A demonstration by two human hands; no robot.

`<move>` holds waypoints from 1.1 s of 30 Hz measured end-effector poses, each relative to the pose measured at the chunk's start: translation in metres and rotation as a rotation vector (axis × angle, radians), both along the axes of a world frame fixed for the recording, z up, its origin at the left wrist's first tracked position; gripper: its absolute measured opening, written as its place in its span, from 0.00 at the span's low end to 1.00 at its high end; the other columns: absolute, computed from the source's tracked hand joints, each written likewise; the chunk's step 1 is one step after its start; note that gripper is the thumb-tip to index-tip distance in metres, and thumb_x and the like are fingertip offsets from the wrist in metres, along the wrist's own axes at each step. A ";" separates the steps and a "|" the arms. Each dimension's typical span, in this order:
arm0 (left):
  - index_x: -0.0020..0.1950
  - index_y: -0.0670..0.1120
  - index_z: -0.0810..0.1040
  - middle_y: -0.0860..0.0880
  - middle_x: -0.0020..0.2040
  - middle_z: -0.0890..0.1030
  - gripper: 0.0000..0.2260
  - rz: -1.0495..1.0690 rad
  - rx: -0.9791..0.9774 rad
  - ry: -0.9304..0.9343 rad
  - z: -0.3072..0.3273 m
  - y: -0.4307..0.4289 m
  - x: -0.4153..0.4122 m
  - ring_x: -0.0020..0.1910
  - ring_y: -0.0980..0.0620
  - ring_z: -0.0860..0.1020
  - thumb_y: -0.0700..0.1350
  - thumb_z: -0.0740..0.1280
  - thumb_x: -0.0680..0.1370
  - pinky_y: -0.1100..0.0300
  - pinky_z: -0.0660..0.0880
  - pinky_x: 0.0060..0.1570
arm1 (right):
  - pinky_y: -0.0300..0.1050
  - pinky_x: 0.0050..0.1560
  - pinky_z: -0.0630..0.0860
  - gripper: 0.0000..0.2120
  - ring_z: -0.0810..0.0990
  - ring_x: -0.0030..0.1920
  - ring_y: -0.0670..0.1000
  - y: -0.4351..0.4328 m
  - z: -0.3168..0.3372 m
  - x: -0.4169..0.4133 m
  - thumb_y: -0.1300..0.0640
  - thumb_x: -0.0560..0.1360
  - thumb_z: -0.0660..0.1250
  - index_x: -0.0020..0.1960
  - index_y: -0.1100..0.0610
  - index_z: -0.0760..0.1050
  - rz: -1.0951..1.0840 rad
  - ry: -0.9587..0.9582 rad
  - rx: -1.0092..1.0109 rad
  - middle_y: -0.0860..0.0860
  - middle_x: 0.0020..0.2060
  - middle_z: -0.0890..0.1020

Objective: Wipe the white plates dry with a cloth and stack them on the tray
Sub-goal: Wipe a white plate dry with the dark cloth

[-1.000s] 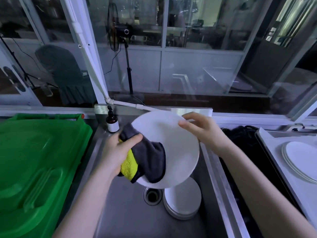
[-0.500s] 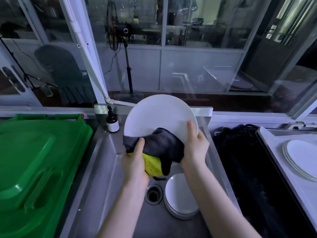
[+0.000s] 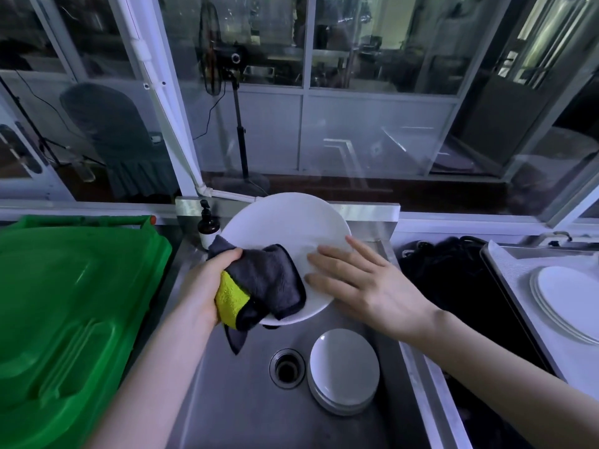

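Note:
A white plate (image 3: 285, 225) is held tilted over the steel sink (image 3: 233, 400). My left hand (image 3: 207, 280) grips a grey and yellow cloth (image 3: 269, 280) bunched against the plate's lower left face. My right hand (image 3: 363, 283) lies flat with straight fingers on the plate's right side, thumb under the rim. A stack of white plates (image 3: 343, 371) sits on the sink floor beside the drain (image 3: 287, 367). More white plates (image 3: 567, 299) are stacked on the tray (image 3: 512, 270) at the right.
A green plastic bin lid (image 3: 64, 319) fills the left. A dark pump bottle (image 3: 207, 225) stands at the sink's back left corner. Black cables or fabric (image 3: 453, 280) lie between sink and tray. Glass windows rise behind the counter.
The plate has tipped from upright to lying flatter. My right hand shifted from gripping its lower rim to lying flat on its face. The cloth moved to the plate's left.

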State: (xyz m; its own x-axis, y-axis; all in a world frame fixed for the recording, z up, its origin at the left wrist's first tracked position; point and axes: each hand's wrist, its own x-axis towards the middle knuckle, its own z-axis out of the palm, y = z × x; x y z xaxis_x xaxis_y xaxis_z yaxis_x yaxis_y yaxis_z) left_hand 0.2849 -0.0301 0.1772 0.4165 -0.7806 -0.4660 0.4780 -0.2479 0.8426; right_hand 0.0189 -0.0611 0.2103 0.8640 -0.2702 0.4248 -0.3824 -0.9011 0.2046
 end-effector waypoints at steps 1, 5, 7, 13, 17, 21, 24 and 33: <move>0.56 0.42 0.83 0.42 0.50 0.85 0.13 -0.041 0.006 0.002 0.002 0.000 0.000 0.44 0.45 0.84 0.44 0.73 0.73 0.56 0.78 0.42 | 0.62 0.69 0.71 0.14 0.78 0.67 0.58 -0.002 0.002 0.002 0.60 0.79 0.66 0.63 0.58 0.81 0.042 -0.006 -0.038 0.56 0.64 0.81; 0.56 0.42 0.83 0.42 0.52 0.85 0.13 -0.220 0.016 0.033 0.008 0.005 0.007 0.47 0.45 0.83 0.46 0.70 0.75 0.53 0.79 0.50 | 0.58 0.61 0.78 0.14 0.82 0.62 0.57 -0.002 0.010 0.006 0.64 0.79 0.63 0.61 0.58 0.82 0.113 -0.007 -0.114 0.55 0.61 0.83; 0.50 0.44 0.83 0.43 0.46 0.85 0.09 -0.288 0.004 0.060 0.013 0.007 0.014 0.41 0.47 0.84 0.48 0.69 0.76 0.55 0.80 0.47 | 0.54 0.54 0.81 0.13 0.83 0.60 0.56 0.001 0.012 0.007 0.66 0.78 0.64 0.59 0.59 0.83 0.087 -0.045 -0.058 0.55 0.61 0.83; 0.45 0.44 0.78 0.46 0.32 0.82 0.13 -0.120 -0.048 0.187 0.014 0.002 0.021 0.30 0.51 0.82 0.51 0.61 0.81 0.63 0.78 0.31 | 0.45 0.37 0.80 0.15 0.86 0.48 0.47 0.021 0.012 0.013 0.53 0.80 0.61 0.58 0.52 0.84 -0.108 -0.239 0.361 0.45 0.51 0.87; 0.58 0.47 0.80 0.46 0.50 0.85 0.14 0.180 -0.115 0.169 0.001 0.006 0.035 0.47 0.48 0.84 0.54 0.66 0.79 0.54 0.80 0.48 | 0.35 0.33 0.69 0.05 0.73 0.30 0.41 0.016 -0.003 0.007 0.57 0.77 0.71 0.42 0.53 0.80 -0.322 -0.596 0.890 0.42 0.29 0.75; 0.57 0.49 0.80 0.47 0.54 0.84 0.16 0.378 -0.267 -0.043 0.010 0.011 0.021 0.47 0.50 0.84 0.56 0.72 0.73 0.57 0.79 0.41 | 0.38 0.31 0.76 0.04 0.80 0.36 0.47 0.017 -0.017 0.008 0.60 0.77 0.71 0.43 0.57 0.81 -0.364 -0.973 1.365 0.53 0.36 0.79; 0.55 0.52 0.81 0.48 0.56 0.84 0.20 0.212 -0.384 -0.248 0.025 0.014 -0.016 0.58 0.46 0.80 0.57 0.73 0.66 0.48 0.75 0.57 | 0.48 0.32 0.78 0.05 0.80 0.39 0.53 0.021 -0.024 0.018 0.55 0.75 0.73 0.45 0.58 0.82 -0.363 -1.055 1.440 0.56 0.40 0.80; 0.72 0.47 0.71 0.57 0.61 0.77 0.27 -0.353 -0.587 -1.376 0.030 0.007 -0.051 0.62 0.45 0.72 0.45 0.69 0.73 0.46 0.71 0.63 | 0.47 0.37 0.68 0.12 0.73 0.34 0.50 0.019 -0.008 0.030 0.56 0.74 0.73 0.38 0.63 0.76 -0.338 -1.122 1.290 0.57 0.31 0.75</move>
State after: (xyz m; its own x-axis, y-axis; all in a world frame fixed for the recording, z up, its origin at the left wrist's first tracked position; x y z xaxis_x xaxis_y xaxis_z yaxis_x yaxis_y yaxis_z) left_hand 0.2338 -0.0231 0.2075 0.0128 -0.8593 0.5112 -0.7379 0.3369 0.5848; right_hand 0.0484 -0.0419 0.2019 0.1649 -0.9799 0.1123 -0.0129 -0.1160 -0.9932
